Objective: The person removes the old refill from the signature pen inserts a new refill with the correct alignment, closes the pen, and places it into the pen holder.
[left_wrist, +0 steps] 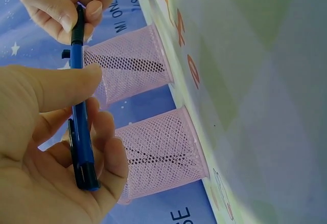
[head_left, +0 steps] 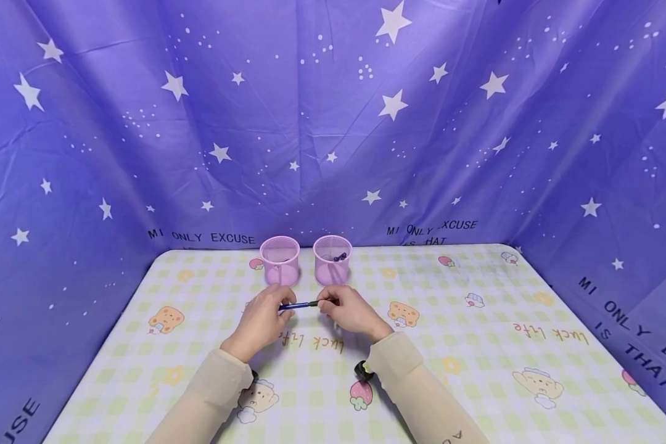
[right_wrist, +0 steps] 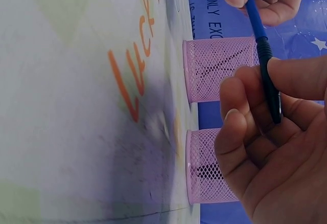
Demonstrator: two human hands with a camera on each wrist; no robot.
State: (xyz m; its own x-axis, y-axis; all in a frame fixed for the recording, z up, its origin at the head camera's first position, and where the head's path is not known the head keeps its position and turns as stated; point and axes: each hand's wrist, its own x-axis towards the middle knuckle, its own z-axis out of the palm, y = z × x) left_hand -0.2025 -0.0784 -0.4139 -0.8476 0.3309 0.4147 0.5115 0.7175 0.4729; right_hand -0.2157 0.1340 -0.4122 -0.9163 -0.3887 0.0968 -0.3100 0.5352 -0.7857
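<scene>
A blue pen (head_left: 301, 305) with a black grip section and a black clip lies roughly level between both hands above the table. My left hand (head_left: 263, 314) holds its blue barrel at the clip end, thumb pressed along the top, as the left wrist view shows on the pen (left_wrist: 85, 150). At the other end, my right hand (head_left: 346, 309) pinches the black grip section between thumb and fingers; the tip of the pen (right_wrist: 264, 55) points into that palm. Just beyond the hands stand two pink mesh cups, the left cup (head_left: 280, 272) and the right cup (head_left: 333, 271).
Dark small-ended items (head_left: 340, 257) show inside the right cup. Something thin and dark shows through the left cup's mesh. A checked tablecloth (head_left: 477, 364) with cartoon prints covers the table. Purple star-printed cloth (head_left: 333, 123) hangs behind and at both sides.
</scene>
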